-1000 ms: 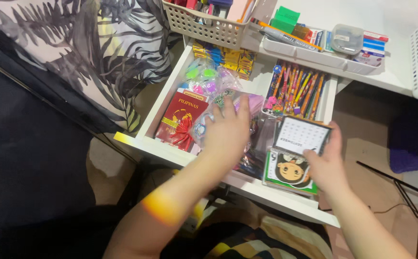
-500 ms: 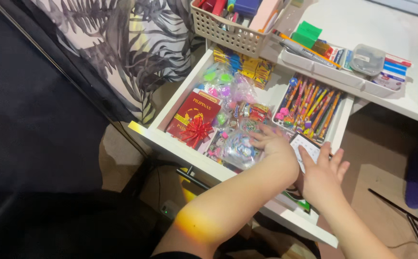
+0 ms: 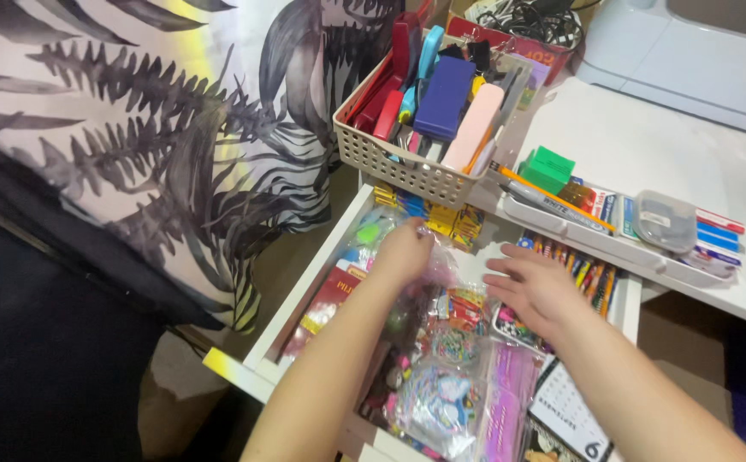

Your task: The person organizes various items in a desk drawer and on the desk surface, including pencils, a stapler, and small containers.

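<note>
White desk and an open drawer (image 3: 292, 312) fill my view, with a leaf-print curtain (image 3: 176, 145) hanging off to the left. Both my hands are down in the drawer. My left hand (image 3: 403, 252) sits toward the drawer's back left corner, fingers curled down onto a clear plastic bag (image 3: 437, 265) of small colourful bits; I cannot tell whether they actually grip it. My right hand (image 3: 531, 287) hovers just beside it, toward the right side, fingers spread wide and holding nothing, above a tray of pencils (image 3: 583, 269). A red booklet (image 3: 326, 304) lies along the drawer's left wall. Nearer the front edge lie more clear packets (image 3: 437, 402) and a small calendar (image 3: 565, 411). On the desktop's front edge stands a beige basket (image 3: 407, 167) full of stationery.
</note>
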